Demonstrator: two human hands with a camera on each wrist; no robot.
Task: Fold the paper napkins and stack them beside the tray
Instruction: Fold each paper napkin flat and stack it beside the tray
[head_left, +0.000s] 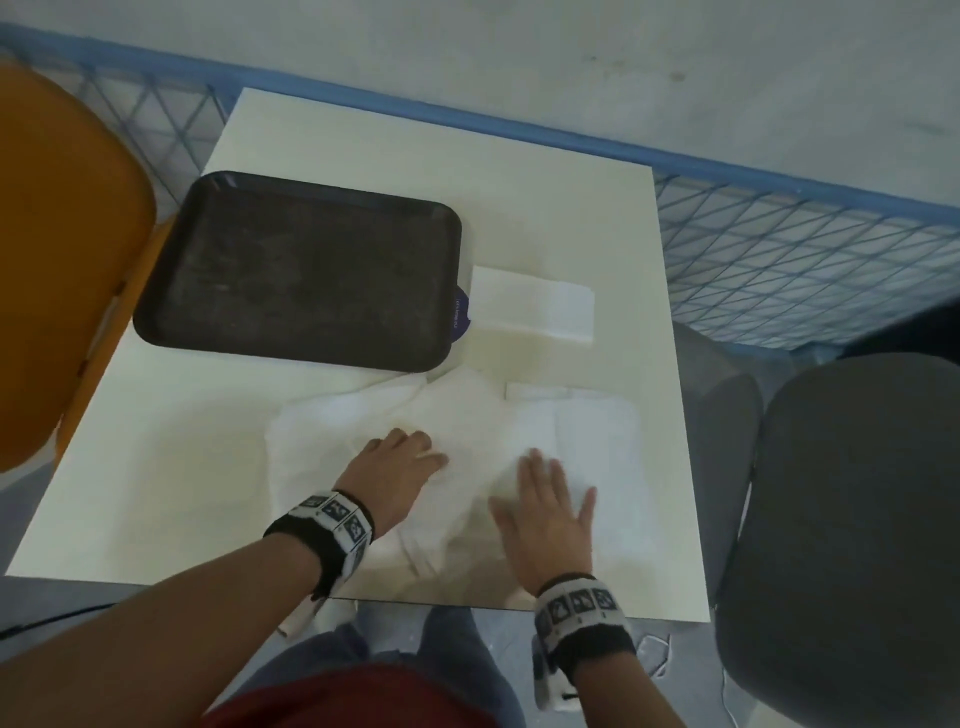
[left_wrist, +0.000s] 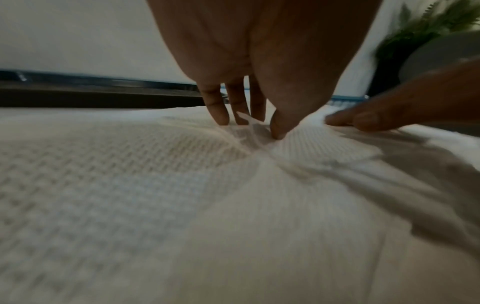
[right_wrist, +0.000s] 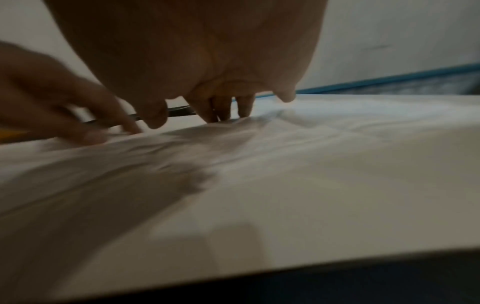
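The left hand (head_left: 397, 470) lies in the lower middle of the head view, palm down on the unfolded napkins (head_left: 457, 467), its fingers (left_wrist: 217, 107) straight and spread, the tips pressing into the paper so that small creases run out from them. It is released and holds nothing. The right hand (head_left: 545, 514) lies just to the right of it, also flat and palm down on the same white paper, fingers stretched apart, grasping nothing. The two hands are near each other but they do not touch.

The unfolded napkins are spread loose and wrinkled over the lower middle of the table (head_left: 571, 208), and their upper left edge reaches the near rim of the tray. How many sheets lie there, I cannot tell.

The tray (head_left: 296, 270), dark and rectangular, sits in the upper left of the table. Just beside its right rim lies a folded napkin (head_left: 532, 309), flat and neat, apart from the loose ones.

At the left edge of the frame there is an orange chair (head_left: 62, 260), at the right edge a grey chair (head_left: 841, 519).
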